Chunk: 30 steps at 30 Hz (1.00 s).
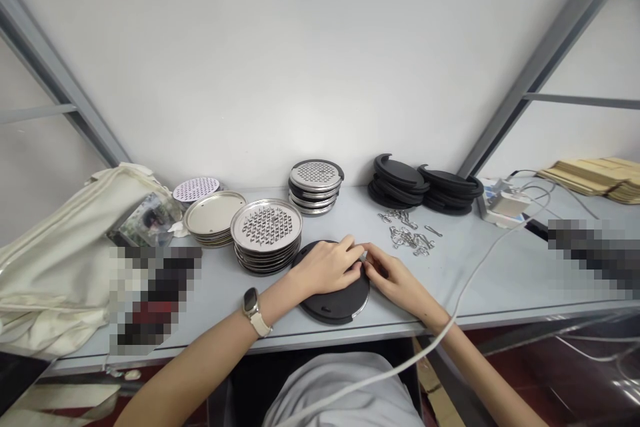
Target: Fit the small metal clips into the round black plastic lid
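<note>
A black round disc (333, 303) with a rim lies on the table near its front edge, partly hidden by my fingers. My left hand (333, 267) rests over the disc, fingers curled and closed at its upper right side. At that same edge my right hand (393, 278) pinches with thumb and forefinger; a small silvery metal piece (363, 256) shows between the two hands, its shape mostly hidden. Just left of the disc stands a stack of round metal graters (267, 227). Loose small metal clips (411, 239) lie beyond my right hand.
Behind are a stack of black-rimmed graters (316, 177) and piles of black rings or discs (400, 177). Plain metal discs (215, 213) stand at left, near a cream cloth bag (65, 247). A white cable (480, 267) crosses above my right forearm.
</note>
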{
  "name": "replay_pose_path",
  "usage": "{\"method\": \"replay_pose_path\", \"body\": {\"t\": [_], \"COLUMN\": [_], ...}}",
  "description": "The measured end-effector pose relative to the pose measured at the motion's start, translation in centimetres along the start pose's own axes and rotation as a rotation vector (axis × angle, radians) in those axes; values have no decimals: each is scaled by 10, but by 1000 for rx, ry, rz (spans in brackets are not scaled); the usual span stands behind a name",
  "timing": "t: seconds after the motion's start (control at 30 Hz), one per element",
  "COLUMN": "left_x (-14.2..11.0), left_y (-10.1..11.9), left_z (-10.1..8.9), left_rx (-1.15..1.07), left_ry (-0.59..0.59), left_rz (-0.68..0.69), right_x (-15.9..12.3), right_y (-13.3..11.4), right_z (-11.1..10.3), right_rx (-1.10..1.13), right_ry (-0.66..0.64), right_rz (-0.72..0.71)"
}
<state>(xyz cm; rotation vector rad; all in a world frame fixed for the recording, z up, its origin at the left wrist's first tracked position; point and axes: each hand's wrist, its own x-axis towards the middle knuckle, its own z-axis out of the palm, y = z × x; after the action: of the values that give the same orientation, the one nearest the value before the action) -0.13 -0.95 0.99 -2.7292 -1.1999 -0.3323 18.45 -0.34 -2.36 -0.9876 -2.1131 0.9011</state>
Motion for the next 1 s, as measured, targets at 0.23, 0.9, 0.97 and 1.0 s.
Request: {"method": "replay_pose_path", "body": {"t": [0.23,0.9,0.97,1.0], "left_x": [-1,0,0,0], "left_y": [-1,0,0,0], "left_z": [1,1,1,1], "left_rx": [-7,-4,-7,-8], "left_ry": [2,7,1,-2], "left_rz": [5,9,8,9], "right_x": [0,0,0,0], "right_y": [-1,3,4,5], "right_z": [0,1,1,1], "right_rx": [0,-39,-43,-46], "right_ry": [7,-27,-26,-24], "right_rz": [5,31,31,31]}}
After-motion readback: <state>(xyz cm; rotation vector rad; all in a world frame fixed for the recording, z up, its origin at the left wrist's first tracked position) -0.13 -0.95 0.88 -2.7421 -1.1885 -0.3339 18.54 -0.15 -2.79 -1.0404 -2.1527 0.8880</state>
